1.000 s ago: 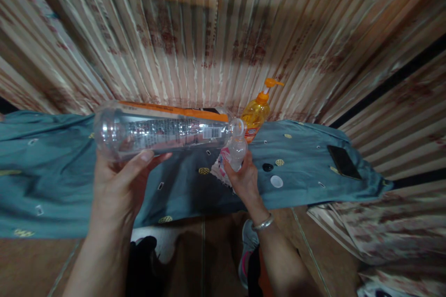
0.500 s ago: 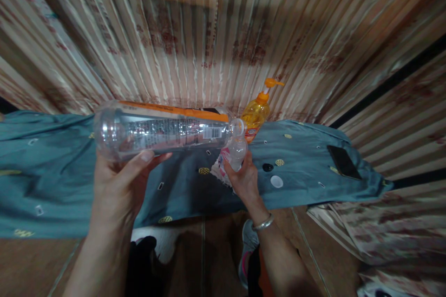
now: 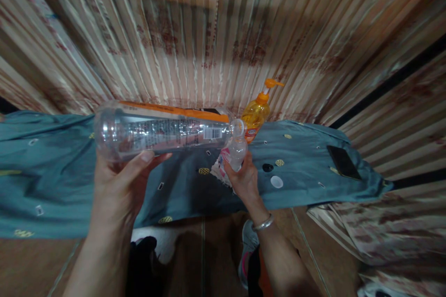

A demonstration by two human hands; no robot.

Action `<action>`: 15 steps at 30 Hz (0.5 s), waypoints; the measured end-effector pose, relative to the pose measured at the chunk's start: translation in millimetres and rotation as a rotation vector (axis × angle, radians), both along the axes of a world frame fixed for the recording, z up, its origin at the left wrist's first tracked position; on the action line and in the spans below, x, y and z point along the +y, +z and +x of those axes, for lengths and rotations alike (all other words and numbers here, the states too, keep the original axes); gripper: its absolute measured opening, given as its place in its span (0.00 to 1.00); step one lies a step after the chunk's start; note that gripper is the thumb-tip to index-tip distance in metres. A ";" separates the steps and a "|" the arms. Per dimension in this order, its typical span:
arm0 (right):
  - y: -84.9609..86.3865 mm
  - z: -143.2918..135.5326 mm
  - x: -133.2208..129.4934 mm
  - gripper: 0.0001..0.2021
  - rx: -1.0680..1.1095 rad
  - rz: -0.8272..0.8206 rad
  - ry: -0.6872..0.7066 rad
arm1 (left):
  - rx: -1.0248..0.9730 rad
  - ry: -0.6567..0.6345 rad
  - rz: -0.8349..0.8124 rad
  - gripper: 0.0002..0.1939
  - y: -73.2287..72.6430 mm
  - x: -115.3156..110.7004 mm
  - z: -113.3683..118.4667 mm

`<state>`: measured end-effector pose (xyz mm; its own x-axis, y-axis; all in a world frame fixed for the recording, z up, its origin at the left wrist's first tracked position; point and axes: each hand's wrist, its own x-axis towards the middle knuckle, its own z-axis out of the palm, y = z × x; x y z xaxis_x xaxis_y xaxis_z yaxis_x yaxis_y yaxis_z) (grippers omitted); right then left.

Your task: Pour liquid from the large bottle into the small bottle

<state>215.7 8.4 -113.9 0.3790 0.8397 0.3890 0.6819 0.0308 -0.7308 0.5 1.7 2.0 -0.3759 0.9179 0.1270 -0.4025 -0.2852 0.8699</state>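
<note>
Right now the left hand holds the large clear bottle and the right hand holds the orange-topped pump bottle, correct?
Not quite: the head view shows the right hand holding a small clear bottle, not the pump bottle.

The left-hand bottle [image 3: 167, 132] lies crosswise above the cloth [image 3: 181, 181], its mouth at the right-hand bottle [image 3: 239, 149]. Just behind the latter stands a pump bottle [image 3: 256, 115]. Farther right, two caps [image 3: 276, 181], then a phone [image 3: 344, 162], lie on the cloth; a curtain [image 3: 195, 46] hangs behind.

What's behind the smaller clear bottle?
A yellow pump bottle on the patterned cloth. The smaller bottle covers part of its lower left, so that can't be seen.
</note>
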 end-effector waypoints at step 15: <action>1.8 -0.4 -1.1 0.26 0.026 -0.014 0.005 | 0.022 -0.015 0.041 0.22 -0.1 -0.2 0.3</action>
<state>215.3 7.4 -112.1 0.3842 0.8469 0.3677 0.6629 0.0242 -0.7483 0.8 1.5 2.0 -0.3592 0.9171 0.1729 -0.3878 -0.3152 0.8662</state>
